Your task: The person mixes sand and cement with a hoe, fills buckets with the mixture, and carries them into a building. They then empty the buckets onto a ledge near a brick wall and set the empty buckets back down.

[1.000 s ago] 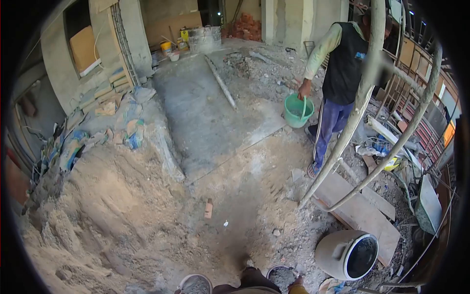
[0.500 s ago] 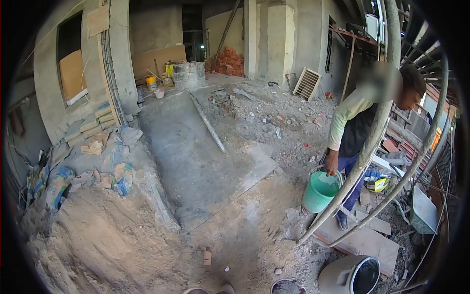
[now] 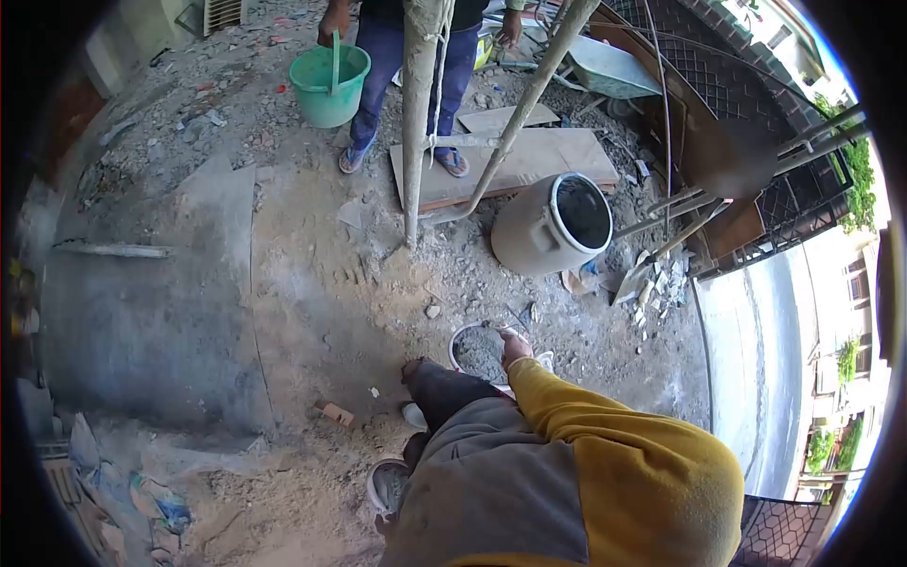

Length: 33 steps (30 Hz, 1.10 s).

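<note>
Low in the frame, left of centre, the left hand [image 3: 383, 524] is mostly hidden beside the near bucket [image 3: 376, 491], its grip unclear. Around centre, the right hand [image 3: 516, 348] touches the rim of the far bucket [image 3: 479, 352] of grey mix; whether its fingers close, I cannot tell. Toward the top, a co-worker [image 3: 378, 80] holds a green bucket [image 3: 329, 99].

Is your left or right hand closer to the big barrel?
Right. The right hand is at the rim of one bucket, just this side of the big barrel; the left hand, barely showing, is farther back by the other bucket.
</note>
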Tool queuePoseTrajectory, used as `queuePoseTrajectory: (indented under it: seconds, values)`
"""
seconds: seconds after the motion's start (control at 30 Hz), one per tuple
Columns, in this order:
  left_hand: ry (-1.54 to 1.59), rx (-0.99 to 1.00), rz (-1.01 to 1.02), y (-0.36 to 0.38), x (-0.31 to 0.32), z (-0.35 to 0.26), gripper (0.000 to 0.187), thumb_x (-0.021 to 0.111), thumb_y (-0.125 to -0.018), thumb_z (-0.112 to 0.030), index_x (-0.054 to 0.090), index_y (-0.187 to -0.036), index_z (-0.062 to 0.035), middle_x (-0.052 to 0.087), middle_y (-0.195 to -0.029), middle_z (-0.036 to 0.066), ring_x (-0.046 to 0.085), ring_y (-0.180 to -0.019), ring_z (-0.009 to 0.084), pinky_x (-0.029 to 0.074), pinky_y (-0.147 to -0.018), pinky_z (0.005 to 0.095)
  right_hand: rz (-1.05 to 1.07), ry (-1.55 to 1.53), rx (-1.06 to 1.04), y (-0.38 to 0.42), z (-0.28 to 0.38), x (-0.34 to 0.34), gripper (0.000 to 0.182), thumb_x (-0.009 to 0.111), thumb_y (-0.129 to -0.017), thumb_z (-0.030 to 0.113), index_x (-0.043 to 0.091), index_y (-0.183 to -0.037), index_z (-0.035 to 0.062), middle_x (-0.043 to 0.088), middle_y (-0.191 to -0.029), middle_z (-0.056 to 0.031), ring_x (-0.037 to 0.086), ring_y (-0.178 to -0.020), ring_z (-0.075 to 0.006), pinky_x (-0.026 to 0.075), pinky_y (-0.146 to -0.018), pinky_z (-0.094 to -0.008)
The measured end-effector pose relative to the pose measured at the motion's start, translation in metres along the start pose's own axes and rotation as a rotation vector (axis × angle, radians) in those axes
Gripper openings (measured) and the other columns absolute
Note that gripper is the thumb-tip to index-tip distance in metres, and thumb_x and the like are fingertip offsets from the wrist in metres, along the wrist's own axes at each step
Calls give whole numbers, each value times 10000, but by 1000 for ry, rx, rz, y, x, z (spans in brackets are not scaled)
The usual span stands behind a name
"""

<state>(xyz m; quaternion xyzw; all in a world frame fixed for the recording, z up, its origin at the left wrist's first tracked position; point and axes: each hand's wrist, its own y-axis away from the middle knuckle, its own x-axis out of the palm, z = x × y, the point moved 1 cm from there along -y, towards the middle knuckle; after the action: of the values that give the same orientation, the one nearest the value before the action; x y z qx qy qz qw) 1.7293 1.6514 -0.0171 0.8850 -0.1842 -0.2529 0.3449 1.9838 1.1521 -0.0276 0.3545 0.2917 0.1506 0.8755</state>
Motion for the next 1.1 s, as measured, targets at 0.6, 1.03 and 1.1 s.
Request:
queuePoseTrajectory:
  seconds: [0.6,1.03,1.1]
  values:
    - [6,-294,197,38,146,-174,321,597,-772,-464,494,-817,-164,474,-602,79,471,-637,232,438,-684,437,-214,28,92,-21,-35,21,293,690,-760,222,652,-1023,97,581,-753,-65,467,-488,-188,376,-432,-339]
    - [56,-480,415,45,253,-279,319,603,-775,-460,507,-815,-158,494,-605,92,497,-679,257,434,-743,461,-68,-50,-211,-5,7,62,373,491,-900,366,601,-831,17,566,-675,-130,533,-513,-244,399,-470,-387]
    - [74,-542,416,44,255,-282,319,604,-776,-459,509,-814,-157,497,-606,94,501,-685,261,434,-752,465,-73,-103,-106,3,18,61,318,501,-896,353,576,-828,51,519,-624,-99,496,-485,-233,386,-455,-385]
